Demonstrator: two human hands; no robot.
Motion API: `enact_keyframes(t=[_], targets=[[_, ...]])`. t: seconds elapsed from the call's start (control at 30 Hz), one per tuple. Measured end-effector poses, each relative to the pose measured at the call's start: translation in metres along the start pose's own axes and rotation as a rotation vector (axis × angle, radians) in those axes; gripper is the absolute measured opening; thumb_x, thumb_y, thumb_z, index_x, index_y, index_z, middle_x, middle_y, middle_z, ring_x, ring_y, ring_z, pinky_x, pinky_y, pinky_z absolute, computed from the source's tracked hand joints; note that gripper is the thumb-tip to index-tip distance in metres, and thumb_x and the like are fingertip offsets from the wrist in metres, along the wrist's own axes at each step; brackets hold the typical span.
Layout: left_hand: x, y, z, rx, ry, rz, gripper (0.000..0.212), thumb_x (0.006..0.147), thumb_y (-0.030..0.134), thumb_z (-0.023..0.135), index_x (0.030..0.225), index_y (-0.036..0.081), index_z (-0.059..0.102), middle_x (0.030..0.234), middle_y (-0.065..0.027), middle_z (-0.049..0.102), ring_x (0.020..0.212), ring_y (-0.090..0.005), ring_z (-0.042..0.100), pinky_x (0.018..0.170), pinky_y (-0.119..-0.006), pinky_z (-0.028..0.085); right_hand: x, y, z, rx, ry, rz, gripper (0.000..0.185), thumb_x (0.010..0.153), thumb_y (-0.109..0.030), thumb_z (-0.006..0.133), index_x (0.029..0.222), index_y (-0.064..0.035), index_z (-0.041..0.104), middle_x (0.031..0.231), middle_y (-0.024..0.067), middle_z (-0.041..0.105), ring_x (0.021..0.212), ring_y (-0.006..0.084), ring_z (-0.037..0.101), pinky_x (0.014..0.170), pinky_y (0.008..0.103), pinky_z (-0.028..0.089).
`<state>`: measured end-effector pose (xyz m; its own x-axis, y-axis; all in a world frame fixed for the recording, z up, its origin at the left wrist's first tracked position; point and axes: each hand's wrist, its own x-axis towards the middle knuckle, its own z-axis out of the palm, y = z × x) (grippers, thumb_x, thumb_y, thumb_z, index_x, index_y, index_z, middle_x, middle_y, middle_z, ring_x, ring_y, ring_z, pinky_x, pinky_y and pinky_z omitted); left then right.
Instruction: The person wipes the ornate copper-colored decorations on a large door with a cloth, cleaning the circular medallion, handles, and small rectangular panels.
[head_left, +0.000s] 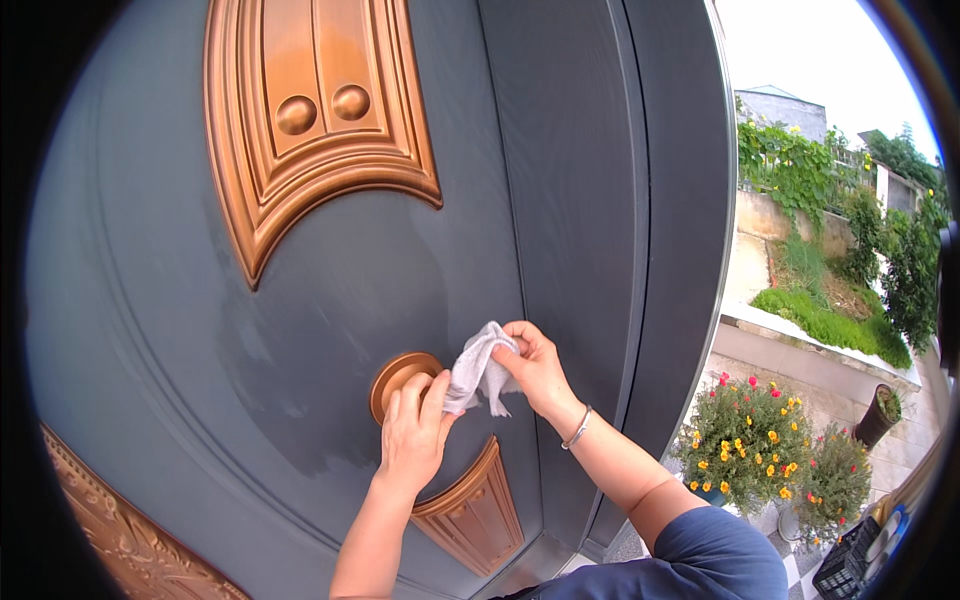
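Note:
A light grey cloth (472, 367) hangs bunched between my two hands in front of a dark grey door (352, 277). My right hand (541, 367), with a silver bangle at its wrist, pinches the upper right part of the cloth between thumb and fingers. At the cloth's lower left edge, my left hand (412, 431) grips it between thumb and forefinger. The other left fingers lie over a round copper-coloured door knob or its base (397, 379), hiding much of it. Damp-looking smears (277, 390) mark the door surface left of the knob.
Raised copper-coloured panels lie above (322, 150) and below (476, 517) the knob; an ornate one (135, 525) is at lower left. The door frame (682, 225) stands right. Outside are potted flowers (750, 442), a black plastic crate (844, 562) and a raised garden bed (832, 322).

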<state>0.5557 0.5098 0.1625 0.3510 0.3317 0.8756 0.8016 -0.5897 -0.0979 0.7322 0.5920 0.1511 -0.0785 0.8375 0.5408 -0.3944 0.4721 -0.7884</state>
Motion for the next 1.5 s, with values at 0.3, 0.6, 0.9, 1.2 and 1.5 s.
enact_keyframes(t=[0.3,0.6,0.9,1.2,1.5], targets=[[0.139,-0.018,0.040,0.226,0.256,0.299,0.036,0.066,-0.002,0.059,0.102,0.004,0.061,0.095,-0.0102,0.052,0.075,-0.0232,0.054,0.065,-0.033,0.046,0.170,-0.113,0.035,-0.774,0.317,-1.167,0.018,0.077,0.003,0.057,0.093,0.0004,0.064,0.090,0.0138,0.060,0.086,0.0325,0.058,0.077,0.0363,0.048],[0.224,-0.033,0.061,0.630,0.318,0.220,0.022,0.065,0.007,0.061,0.087,0.007,0.060,0.082,-0.0037,0.049,0.077,-0.0187,0.050,0.064,-0.032,0.039,0.255,-0.173,0.028,-2.291,0.528,-1.043,0.051,0.086,-0.022,0.041,0.134,-0.0056,0.039,0.139,0.0089,0.037,0.135,0.0261,0.022,0.111,0.0461,0.010],[0.118,-0.004,0.123,0.425,-0.457,0.177,0.015,0.065,0.006,0.063,0.080,0.006,0.064,0.081,-0.0056,0.056,0.080,-0.0203,0.053,0.066,-0.034,0.036,0.133,-0.041,-0.005,-2.589,0.149,-0.541,0.055,0.089,-0.026,0.041,0.137,0.0010,0.033,0.143,0.0115,0.032,0.136,0.0315,0.021,0.109,0.0567,0.004],[-0.020,0.001,0.141,-0.193,-1.307,0.043,0.043,0.074,-0.004,0.051,0.115,0.008,0.058,0.111,-0.0135,0.055,0.106,-0.0284,0.053,0.090,-0.036,0.044,0.000,0.073,-0.093,-1.920,-0.980,-0.026,0.020,0.076,-0.020,0.057,0.083,-0.0031,0.065,0.076,0.0140,0.066,0.077,0.0256,0.064,0.097,0.0405,0.032],[0.048,-0.002,0.023,-0.061,-0.239,-0.049,0.031,0.074,-0.004,0.055,0.102,0.007,0.062,0.087,-0.0096,0.051,0.077,-0.0264,0.054,0.067,-0.034,0.044,0.074,-0.026,-0.054,-0.658,0.049,-0.013,0.026,0.080,-0.013,0.062,0.101,0.0009,0.058,0.087,0.0170,0.064,0.084,0.0326,0.062,0.075,0.0362,0.047]])
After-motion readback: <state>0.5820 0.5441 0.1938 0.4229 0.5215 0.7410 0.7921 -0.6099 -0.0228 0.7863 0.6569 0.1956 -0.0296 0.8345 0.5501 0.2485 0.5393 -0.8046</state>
